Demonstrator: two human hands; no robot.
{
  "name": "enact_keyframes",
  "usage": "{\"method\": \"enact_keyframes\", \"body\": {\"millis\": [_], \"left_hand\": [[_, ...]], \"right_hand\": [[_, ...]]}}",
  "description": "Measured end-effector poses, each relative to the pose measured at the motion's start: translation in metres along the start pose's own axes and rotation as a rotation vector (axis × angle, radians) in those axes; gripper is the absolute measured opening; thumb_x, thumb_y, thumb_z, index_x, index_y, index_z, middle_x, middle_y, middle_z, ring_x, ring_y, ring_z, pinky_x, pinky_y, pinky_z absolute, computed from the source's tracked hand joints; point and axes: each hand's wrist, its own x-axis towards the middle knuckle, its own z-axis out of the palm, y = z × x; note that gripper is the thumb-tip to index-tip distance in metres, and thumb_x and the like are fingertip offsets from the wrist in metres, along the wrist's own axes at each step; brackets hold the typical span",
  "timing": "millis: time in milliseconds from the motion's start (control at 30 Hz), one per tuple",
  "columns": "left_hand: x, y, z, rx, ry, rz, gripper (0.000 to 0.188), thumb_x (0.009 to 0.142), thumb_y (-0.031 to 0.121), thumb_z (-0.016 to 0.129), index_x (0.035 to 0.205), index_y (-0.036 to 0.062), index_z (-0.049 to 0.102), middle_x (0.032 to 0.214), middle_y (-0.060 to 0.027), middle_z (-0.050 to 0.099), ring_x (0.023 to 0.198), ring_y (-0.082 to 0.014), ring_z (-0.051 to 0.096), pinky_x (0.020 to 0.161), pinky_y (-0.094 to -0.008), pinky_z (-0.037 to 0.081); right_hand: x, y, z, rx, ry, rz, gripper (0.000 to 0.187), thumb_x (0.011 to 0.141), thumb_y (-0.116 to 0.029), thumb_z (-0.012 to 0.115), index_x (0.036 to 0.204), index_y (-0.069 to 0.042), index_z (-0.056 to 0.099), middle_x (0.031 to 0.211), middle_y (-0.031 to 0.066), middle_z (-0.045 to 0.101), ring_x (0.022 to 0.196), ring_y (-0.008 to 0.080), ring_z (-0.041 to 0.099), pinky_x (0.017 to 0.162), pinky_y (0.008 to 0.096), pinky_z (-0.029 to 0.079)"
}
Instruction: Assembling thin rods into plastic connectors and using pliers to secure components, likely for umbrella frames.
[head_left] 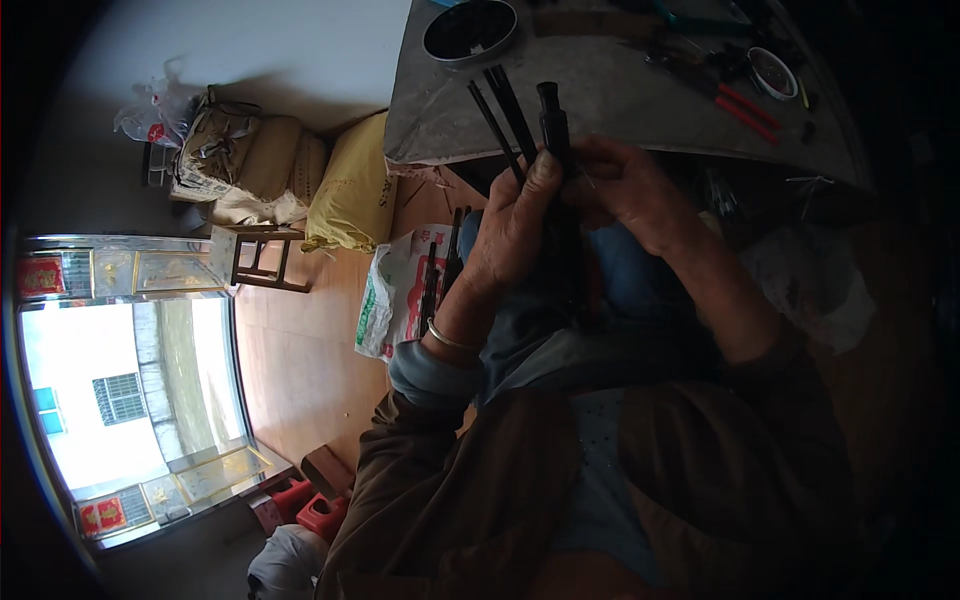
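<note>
My left hand (512,225) is closed round a black tubular piece (553,118) with a flared top end, its thumb pressed against the side. Slim black rods (512,112) stick up from the same hand, left of the tube; I cannot tell whether they are joined to it. My right hand (640,195) meets the tube from the right, fingertips bent together against it. A thin, light, wire-like line shows by those fingertips, too fine to name. Both hands are above my lap, just before the table edge. The tube's lower part is lost in shadow.
On the grey table (600,95) are a dark round dish (470,62), red-handled pliers (747,112) and a small white bowl (790,88). Left of my knees lies a printed bag (380,310) with dark rods. Beyond are a yellow sack (350,190) and a wooden stool (268,272).
</note>
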Motion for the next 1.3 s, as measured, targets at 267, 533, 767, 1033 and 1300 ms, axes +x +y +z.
{"method": "enact_keyframes", "body": {"millis": [267, 533, 767, 1033, 1300], "left_hand": [[0.011, -0.016, -0.004, 0.005, 0.182, 0.015, 0.049, 0.1, 0.042, 0.04, 0.12, 0.0004, 0.054, 0.088, -0.0063, 0.065, 0.071, -0.0092, 0.057, 0.065, -0.0225, 0.047], [0.011, -0.02, -0.004, 0.026, 0.285, 0.108, 0.049, 0.102, 0.039, 0.035, 0.136, 0.0047, 0.043, 0.085, 0.0005, 0.055, 0.072, -0.0055, 0.05, 0.066, -0.0196, 0.042], [0.011, -0.02, -0.002, -0.055, 0.293, 0.13, 0.048, 0.101, 0.038, 0.038, 0.135, 0.0046, 0.041, 0.071, 0.0032, 0.046, 0.06, -0.0049, 0.042, 0.055, -0.0196, 0.035], [0.01, -0.02, 0.008, -0.021, 0.283, 0.183, 0.046, 0.101, 0.038, 0.04, 0.13, 0.0019, 0.044, 0.063, 0.004, 0.041, 0.056, -0.0046, 0.04, 0.051, -0.0205, 0.032], [0.013, -0.025, 0.004, -0.08, 0.324, 0.163, 0.044, 0.101, 0.037, 0.041, 0.123, 0.0002, 0.05, 0.063, 0.0035, 0.044, 0.053, -0.0043, 0.04, 0.048, -0.0207, 0.032]], "right_hand": [[0.012, 0.028, 0.018, 0.149, 0.143, -0.108, 0.037, 0.084, -0.01, 0.069, 0.117, -0.003, 0.056, 0.094, 0.0011, 0.062, 0.078, 0.0069, 0.057, 0.064, 0.0199, 0.047], [0.01, 0.02, 0.012, -0.715, 0.339, -0.548, 0.032, 0.085, -0.024, 0.07, 0.104, 0.0, 0.059, 0.094, 0.0071, 0.061, 0.084, 0.0119, 0.058, 0.07, 0.0245, 0.049], [0.008, 0.024, 0.015, -0.421, 0.314, -0.447, 0.017, 0.088, -0.016, 0.064, 0.095, -0.001, 0.06, 0.082, 0.0063, 0.062, 0.072, 0.0143, 0.062, 0.068, 0.0277, 0.05], [0.016, 0.014, -0.023, 0.396, -0.11, 0.182, 0.02, 0.09, -0.018, 0.051, 0.094, -0.002, 0.063, 0.079, 0.007, 0.065, 0.074, 0.0168, 0.065, 0.066, 0.028, 0.049], [0.01, 0.009, -0.006, 0.152, -0.048, 0.138, 0.017, 0.092, -0.017, 0.052, 0.094, -0.003, 0.061, 0.08, 0.0053, 0.066, 0.075, 0.0121, 0.064, 0.063, 0.0223, 0.047]]}}
